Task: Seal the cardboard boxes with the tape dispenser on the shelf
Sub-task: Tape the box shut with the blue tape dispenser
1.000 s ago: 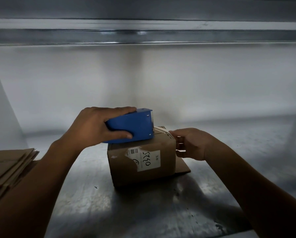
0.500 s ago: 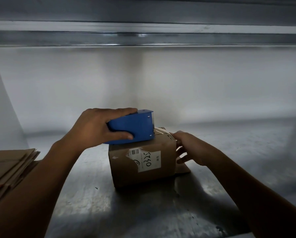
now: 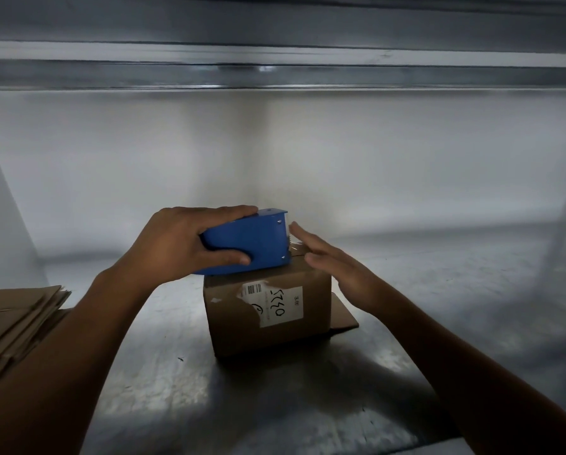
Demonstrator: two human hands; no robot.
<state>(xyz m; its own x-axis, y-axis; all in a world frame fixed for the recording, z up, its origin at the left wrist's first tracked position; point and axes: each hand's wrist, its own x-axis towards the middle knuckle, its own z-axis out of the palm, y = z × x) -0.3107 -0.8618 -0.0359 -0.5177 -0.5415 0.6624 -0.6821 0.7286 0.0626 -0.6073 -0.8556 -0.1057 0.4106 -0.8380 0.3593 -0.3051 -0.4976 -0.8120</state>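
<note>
A small brown cardboard box point(image 3: 242, 326) with a white handwritten label stands in the middle of the metal shelf point(image 3: 439, 290). My left hand point(image 3: 176, 247) grips a blue tape dispenser point(image 3: 258, 239) that lies on the box's top, its cutter end pointing right. My right hand point(image 3: 334, 264) lies flat with straight fingers over the box's top right edge, fingertips just beside the dispenser's cutter. A short strip of tape shows between the cutter and my right hand.
A stack of flattened cardboard point(image 3: 16, 323) lies at the left edge of the shelf. A loose flap point(image 3: 345, 318) sticks out from the box's right base. The shelf's back wall is close behind and a metal beam point(image 3: 275, 70) runs overhead.
My right hand has left the box's right side, opened and moved up onto the top right edge beside the cutter. My left hand and the dispenser have stayed in place.
</note>
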